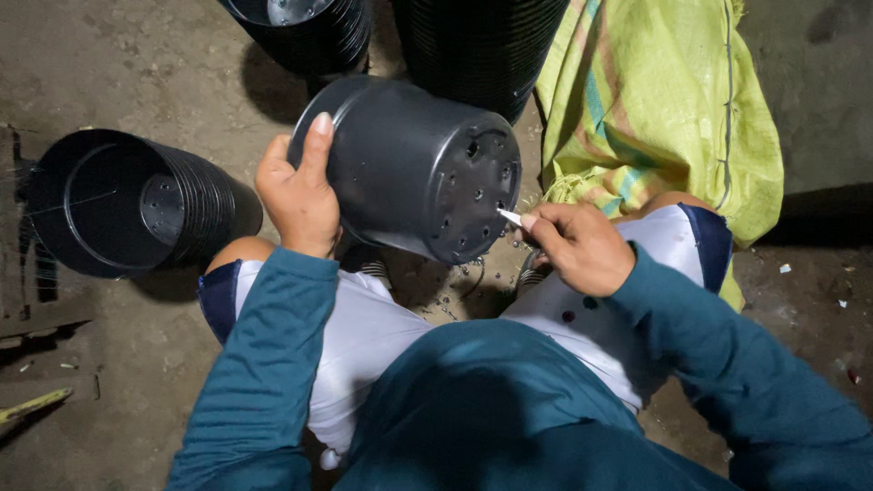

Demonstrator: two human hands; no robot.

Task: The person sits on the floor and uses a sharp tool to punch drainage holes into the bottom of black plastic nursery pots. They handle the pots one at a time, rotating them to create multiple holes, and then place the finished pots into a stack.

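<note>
We hold the black plastic pot [414,168] on its side above our knees, base turned toward the right hand so the drainage holes face the tool. The left hand [298,193] is clamped on the rim, thumb over the wall, which steadies the pot against pressure. The right hand [580,244] is closed around a small pale pointed tool [509,217], its tip touching the base near a hole. A nested stack of pots [136,202] lies on the floor at our left; a yellow-green woven sack [664,100] lies at the right. Small dark bits speckle the floor [127,364] between our knees.
</note>
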